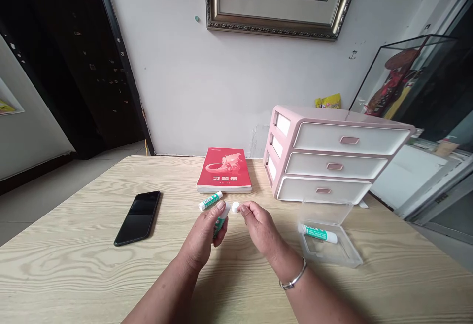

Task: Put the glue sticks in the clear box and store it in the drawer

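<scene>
My left hand (201, 237) is closed around a green-and-white glue stick (219, 224), whose white upper end points toward my other hand. Between the fingertips of my right hand (263, 226) is a small white cap (235, 207), held just apart from the glue stick's end. A second glue stick (210, 200) lies on the table just beyond my left hand. To the right of my right wrist, another glue stick (320, 234) rests in a clear plastic box (349, 255) with its lid standing up.
A red book (224, 168) lies by the wall, beyond the glue sticks. The pink drawer unit (281, 154) with white drawer fronts stands at the back right. On the left of the wooden table (81, 260) is a black phone (138, 218).
</scene>
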Tool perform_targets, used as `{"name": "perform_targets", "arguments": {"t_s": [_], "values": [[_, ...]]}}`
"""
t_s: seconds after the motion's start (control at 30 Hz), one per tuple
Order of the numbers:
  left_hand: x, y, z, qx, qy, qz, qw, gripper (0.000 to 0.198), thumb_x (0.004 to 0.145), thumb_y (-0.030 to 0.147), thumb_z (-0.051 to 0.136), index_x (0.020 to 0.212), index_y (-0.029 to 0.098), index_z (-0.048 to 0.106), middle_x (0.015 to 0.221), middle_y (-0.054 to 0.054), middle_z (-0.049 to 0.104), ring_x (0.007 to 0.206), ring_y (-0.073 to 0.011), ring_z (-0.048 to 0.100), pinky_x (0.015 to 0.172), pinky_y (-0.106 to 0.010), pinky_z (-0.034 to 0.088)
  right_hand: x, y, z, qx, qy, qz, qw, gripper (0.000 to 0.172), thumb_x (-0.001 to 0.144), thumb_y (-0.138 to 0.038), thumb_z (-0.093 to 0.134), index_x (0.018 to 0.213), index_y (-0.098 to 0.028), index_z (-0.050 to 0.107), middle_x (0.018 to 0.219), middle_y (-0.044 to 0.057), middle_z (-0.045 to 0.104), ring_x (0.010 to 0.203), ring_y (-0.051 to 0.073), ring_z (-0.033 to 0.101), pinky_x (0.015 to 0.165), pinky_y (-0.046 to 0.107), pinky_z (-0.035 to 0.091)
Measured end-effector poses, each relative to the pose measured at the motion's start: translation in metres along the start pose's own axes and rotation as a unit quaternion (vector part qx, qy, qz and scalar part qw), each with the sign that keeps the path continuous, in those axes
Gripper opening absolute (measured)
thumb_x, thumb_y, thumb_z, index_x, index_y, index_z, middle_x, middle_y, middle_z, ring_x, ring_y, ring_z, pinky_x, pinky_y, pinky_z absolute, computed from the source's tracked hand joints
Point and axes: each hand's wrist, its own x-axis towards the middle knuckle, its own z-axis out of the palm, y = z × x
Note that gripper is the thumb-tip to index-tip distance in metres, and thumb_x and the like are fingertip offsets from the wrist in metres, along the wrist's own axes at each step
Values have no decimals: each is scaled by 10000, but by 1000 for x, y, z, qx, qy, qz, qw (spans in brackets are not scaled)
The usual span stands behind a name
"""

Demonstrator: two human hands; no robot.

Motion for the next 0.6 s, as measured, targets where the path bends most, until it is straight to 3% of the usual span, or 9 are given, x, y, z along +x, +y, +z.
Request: {"name": "perform_targets", "arguments": {"t_s": [0.1,0.3,0.6], "values": [[0,3,-1,-51,18,-27,998,544,843,634,499,539,185,468,417,49,349,376,-64,252,387,-212,167,-1,2,2,-27,13,-15,999,367,972,-505,447,943,-201,652,622,-40,471,598,133,420,591,255,338],[-2,12,-1,-126,20,-11,992,495,818,557,467,483,193,435,395,52,309,350,-57,204,364,-210,117,1,6,0,-35,9,-1,999,388,972,-513,436,920,-200,660,590,-52,420,579,134,400,573,256,310],[-6,11,3,-100,33,21,994,448,801,495,427,462,204,398,386,49,294,341,-63,197,365,-214,117,-2,-2,3,4,0,-8,1000,395,967,-509,448,916,-173,648,591,-51,420,566,120,391,566,252,330]]}}
